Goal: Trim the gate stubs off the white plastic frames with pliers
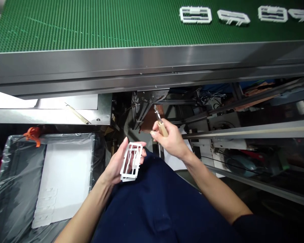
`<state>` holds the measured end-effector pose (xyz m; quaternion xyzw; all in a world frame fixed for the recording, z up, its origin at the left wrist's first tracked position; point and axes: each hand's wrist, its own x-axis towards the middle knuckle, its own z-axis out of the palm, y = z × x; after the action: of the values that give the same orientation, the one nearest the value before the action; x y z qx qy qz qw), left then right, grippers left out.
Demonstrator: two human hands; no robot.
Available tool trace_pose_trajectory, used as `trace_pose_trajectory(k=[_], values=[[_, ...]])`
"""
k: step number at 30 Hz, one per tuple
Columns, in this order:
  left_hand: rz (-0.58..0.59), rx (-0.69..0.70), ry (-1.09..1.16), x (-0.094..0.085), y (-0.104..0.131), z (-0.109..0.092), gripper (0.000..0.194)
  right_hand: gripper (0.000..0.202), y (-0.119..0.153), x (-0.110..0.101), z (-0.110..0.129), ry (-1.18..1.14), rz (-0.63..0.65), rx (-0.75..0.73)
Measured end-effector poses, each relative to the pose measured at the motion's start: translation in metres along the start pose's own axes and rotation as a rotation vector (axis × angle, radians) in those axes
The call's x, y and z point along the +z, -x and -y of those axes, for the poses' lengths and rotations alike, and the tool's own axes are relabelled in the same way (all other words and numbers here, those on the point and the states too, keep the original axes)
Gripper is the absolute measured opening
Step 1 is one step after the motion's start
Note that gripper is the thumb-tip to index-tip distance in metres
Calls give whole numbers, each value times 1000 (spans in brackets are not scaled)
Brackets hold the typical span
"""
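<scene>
My left hand is closed round the edges of a white plastic frame, a rectangular part with long slots. A second white edge shows beneath its lower end, so there may be two frames stacked. In my right hand, held a little to the right and higher, is a hand tool with a light wooden handle. Its thin metal tip points up and away from me; what kind of tool it is I cannot tell. The tool and the frame are apart.
A green conveyor belt with several white frames runs behind a metal rail. At left, a plastic-lined bin holds white sheets and frames; an orange clamp grips its rim. A cutter lies on the side table.
</scene>
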<state>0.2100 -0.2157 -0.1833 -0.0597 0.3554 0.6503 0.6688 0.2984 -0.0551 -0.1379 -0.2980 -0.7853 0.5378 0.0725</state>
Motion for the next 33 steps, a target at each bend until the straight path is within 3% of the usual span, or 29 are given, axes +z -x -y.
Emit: trace_pose_trajectory(k=[5,8,11,19,28,33], values=[[22,85,193,-3,-1,-4,47,16,11,-21,-32,286,-130,107],[-7,99,219,-4,-3,-4,44,14,22,-15,-46,269,-159,168],[-17,104,230,-4,-5,-4,43,17,32,-3,-52,174,-110,206],[-24,110,222,-6,-7,-5,41,17,42,7,-40,102,-155,204],[-43,126,220,-8,-7,-5,41,11,53,29,-17,-97,43,162],[-71,144,247,-9,-8,-6,40,11,50,35,-10,-154,35,144]])
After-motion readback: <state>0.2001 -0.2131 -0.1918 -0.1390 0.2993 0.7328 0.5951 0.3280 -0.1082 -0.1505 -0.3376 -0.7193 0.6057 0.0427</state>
